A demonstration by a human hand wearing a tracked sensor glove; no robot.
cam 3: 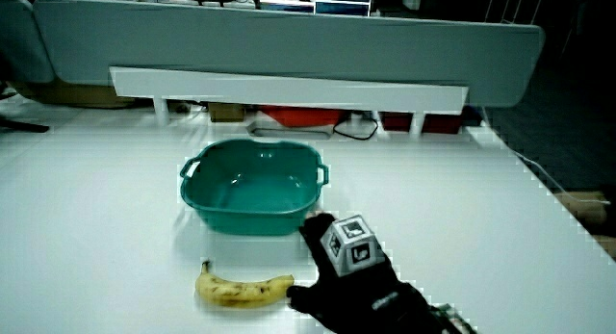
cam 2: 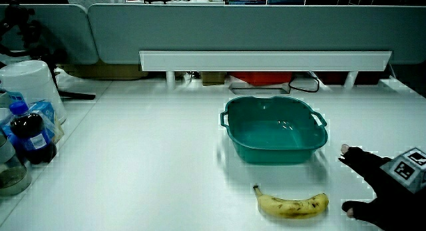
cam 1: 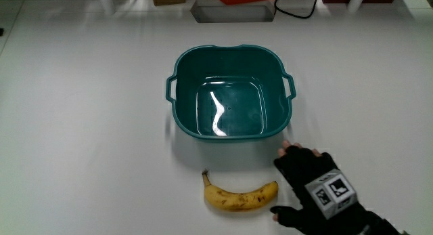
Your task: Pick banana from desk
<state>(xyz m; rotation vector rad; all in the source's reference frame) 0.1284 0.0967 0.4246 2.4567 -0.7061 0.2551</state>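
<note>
A yellow banana (cam 1: 240,196) with brown spots lies on the white desk, nearer to the person than the teal basin (cam 1: 230,93). Both side views show the banana (cam 2: 291,204) (cam 3: 243,289) too. The hand (cam 1: 308,187) in its black glove is beside the banana's blunt end, with fingers spread and thumb apart, holding nothing. The patterned cube (cam 1: 329,192) sits on its back. The hand (cam 2: 373,184) (cam 3: 351,271) shows in both side views, close to the banana, and I cannot tell whether it touches it.
The teal basin (cam 2: 274,130) (cam 3: 252,185) stands empty in the middle of the desk. Bottles (cam 2: 30,134) and a white bucket (cam 2: 30,84) stand at the desk's edge in a side view. A low partition (cam 2: 266,31) and white rail (cam 2: 265,60) close the desk.
</note>
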